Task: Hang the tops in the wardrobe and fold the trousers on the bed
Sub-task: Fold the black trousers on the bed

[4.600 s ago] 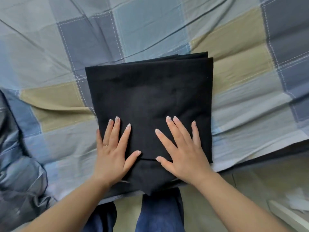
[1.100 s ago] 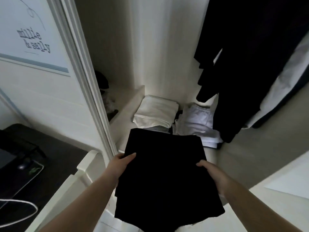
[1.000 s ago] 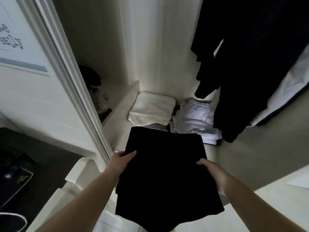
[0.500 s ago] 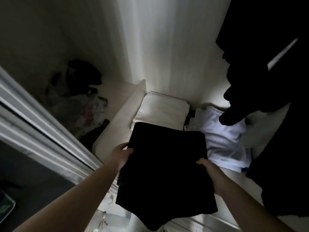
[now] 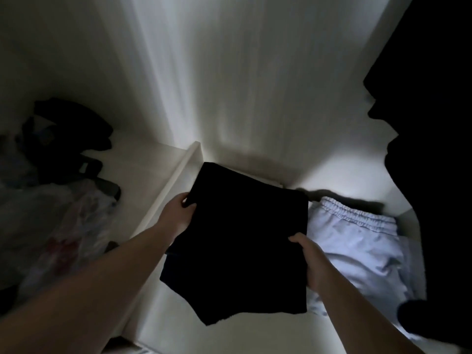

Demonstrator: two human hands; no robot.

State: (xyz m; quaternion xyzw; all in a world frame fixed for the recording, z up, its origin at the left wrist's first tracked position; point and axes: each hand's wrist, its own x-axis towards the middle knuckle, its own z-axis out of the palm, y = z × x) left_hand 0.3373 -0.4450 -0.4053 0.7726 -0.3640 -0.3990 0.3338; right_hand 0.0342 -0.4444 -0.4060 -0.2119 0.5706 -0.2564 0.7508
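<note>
Trousers, folded into a flat black rectangle several layers thick, hang in the air inside the wardrobe, held level between two bare hands. The cloth is matte and dense, so dark that no seam, weave or label can be made out on it; its near edge sags into a soft uneven point. The left hand grips the far left edge, thumb curled over the top and fingers tucked beneath. The right hand grips the right edge nearer the camera, thumb pressed on top and fingers wrapped under the fold.

Below the bundle lies the wardrobe's pale, smooth floor, bounded on the left by a low white divider that runs back to the rear wall. Just to the right of the trousers, on that floor, lies a pale lilac-grey garment of soft jersey with a gathered, ribbed elastic waistband. Dark hanging clothes fill the right side as a solid black shape.

Left of the divider, a heap of black items with straps rests beside crinkled translucent plastic, possibly a bag, though the dim light leaves that unsure. The back panel is plain and faintly streaked with light. No writing is readable anywhere.
</note>
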